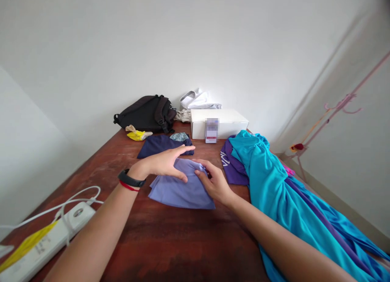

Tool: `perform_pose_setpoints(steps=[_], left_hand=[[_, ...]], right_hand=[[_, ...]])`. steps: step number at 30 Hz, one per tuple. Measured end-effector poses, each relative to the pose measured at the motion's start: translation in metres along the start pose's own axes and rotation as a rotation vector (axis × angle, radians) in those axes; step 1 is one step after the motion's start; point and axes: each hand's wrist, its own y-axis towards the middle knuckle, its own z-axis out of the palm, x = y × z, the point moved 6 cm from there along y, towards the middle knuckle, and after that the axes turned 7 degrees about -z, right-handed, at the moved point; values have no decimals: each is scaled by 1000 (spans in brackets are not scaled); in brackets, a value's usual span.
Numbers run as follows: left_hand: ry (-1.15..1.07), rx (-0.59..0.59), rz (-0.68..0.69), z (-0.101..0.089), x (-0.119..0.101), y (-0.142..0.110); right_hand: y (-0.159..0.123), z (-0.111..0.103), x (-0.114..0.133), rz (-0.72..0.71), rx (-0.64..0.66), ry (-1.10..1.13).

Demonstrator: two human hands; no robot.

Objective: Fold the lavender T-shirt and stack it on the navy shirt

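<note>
A piece of lavender fabric (183, 192), folded into layers, lies on the wooden table in front of me. My right hand (216, 180) pinches its far right corner between thumb and fingers. Over the far left part of the fabric is my left hand (164, 162), thumb and fingers spread apart; whether it touches the cloth I cannot tell. A black band sits on the left wrist. Just beyond the hands rests a folded navy cloth (158, 145) with a patterned teal piece (179, 136) on top.
Turquoise fabric (268, 184) and a purple garment (234, 168) spread along the right side. At the back are a black backpack (140, 113), a white box (233, 121) with a phone (211, 132) against it, and white cloth (198, 99). A power strip (51, 241) with cables lies front left.
</note>
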Motion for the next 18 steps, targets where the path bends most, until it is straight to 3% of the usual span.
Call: perform_pose_setpoints(steps=[4, 9, 14, 18], left_hand=[[-111, 217, 50, 15, -7, 8], [-172, 442, -96, 27, 5, -1], [-340, 414, 2, 33, 4, 6], [-549, 366, -122, 39, 29, 12]], right_hand=[[2, -5, 8, -7, 56, 29], [6, -12, -4, 88, 49, 143], [8, -16, -37, 278, 20, 384], [0, -13, -70, 525, 202, 474]])
